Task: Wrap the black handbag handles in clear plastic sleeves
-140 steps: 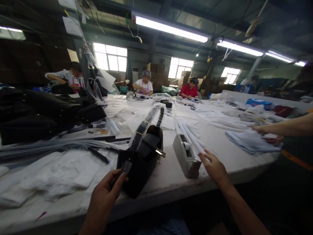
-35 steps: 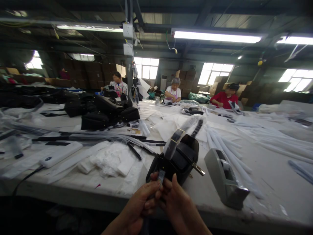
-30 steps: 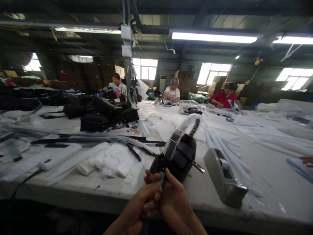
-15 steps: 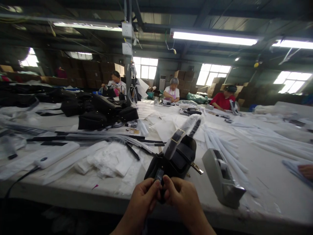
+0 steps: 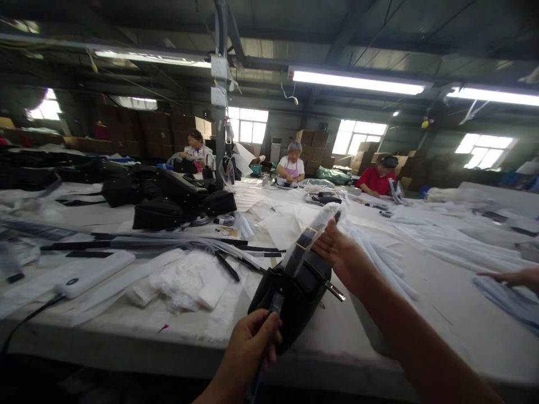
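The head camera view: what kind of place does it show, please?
Probably a handbag workshop or packing room: a pile of black bags and loose plastic wrapping cover parts of a long shared worktable, and stacked cardboard boxes stand behind.

white-topped worktable [image 5: 455, 348]: black handbags [image 5: 158, 213] heaped on left side; power bank-like white device with cable [image 5: 95, 275] near front edge; crumpled white wrapping [image 5: 181, 286] beside it; grey tape dispenser [image 5: 370, 320] at right, partly hidden.

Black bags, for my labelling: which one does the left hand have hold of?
The nearest bag, its gold clasp jutting out and its raised handle in clear plastic; the others are farther off.
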`<state>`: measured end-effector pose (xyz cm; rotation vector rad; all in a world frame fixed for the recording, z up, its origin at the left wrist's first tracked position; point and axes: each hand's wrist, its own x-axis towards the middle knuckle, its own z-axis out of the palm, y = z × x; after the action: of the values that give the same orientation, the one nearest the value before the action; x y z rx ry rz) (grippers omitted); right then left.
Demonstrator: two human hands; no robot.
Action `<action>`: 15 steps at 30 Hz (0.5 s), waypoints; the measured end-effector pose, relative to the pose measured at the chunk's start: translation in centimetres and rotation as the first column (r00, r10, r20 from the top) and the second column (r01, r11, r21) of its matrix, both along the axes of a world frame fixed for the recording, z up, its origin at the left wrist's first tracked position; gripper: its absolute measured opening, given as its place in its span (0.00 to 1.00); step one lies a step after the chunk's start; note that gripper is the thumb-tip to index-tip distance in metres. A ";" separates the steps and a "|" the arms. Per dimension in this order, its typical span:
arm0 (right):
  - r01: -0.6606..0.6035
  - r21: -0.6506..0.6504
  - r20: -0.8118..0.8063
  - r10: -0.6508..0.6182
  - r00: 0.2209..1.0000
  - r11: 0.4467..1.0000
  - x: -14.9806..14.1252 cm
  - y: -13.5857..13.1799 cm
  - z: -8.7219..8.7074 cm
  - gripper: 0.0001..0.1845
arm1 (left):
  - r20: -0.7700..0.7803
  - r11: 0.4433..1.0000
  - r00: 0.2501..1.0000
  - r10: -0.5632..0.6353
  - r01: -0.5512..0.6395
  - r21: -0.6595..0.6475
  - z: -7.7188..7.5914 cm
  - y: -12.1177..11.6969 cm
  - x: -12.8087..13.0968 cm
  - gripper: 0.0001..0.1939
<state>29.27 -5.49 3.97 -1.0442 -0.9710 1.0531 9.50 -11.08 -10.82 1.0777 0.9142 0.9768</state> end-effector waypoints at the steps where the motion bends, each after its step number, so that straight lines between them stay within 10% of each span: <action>1: -0.084 -0.032 -0.094 0.081 0.992 0.996 -0.1 1.2 1.6 0.19 | 0.001 1.000 1.000 -0.018 0.018 0.013 0.0 0.1 0.1 0.24; 5: -0.221 -0.075 -0.155 0.208 0.966 0.972 -1.0 4.9 8.0 0.17 | -0.084 0.988 0.995 -0.058 0.069 0.137 0.6 1.0 -0.6 0.26; 9: -0.301 -0.041 0.110 0.304 0.946 0.953 -1.2 6.2 13.4 0.17 | -0.135 0.939 0.980 0.149 -0.097 0.331 2.3 2.6 -3.1 0.25; 15: -0.342 0.028 0.647 0.244 0.722 0.939 0.2 6.3 18.7 0.24 | -0.210 0.595 0.740 0.639 -0.303 0.744 4.3 5.2 -6.0 0.27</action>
<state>29.44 0.85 22.64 -1.1732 -1.7984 0.8627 3.50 -5.92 -6.47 1.7897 1.3462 1.6433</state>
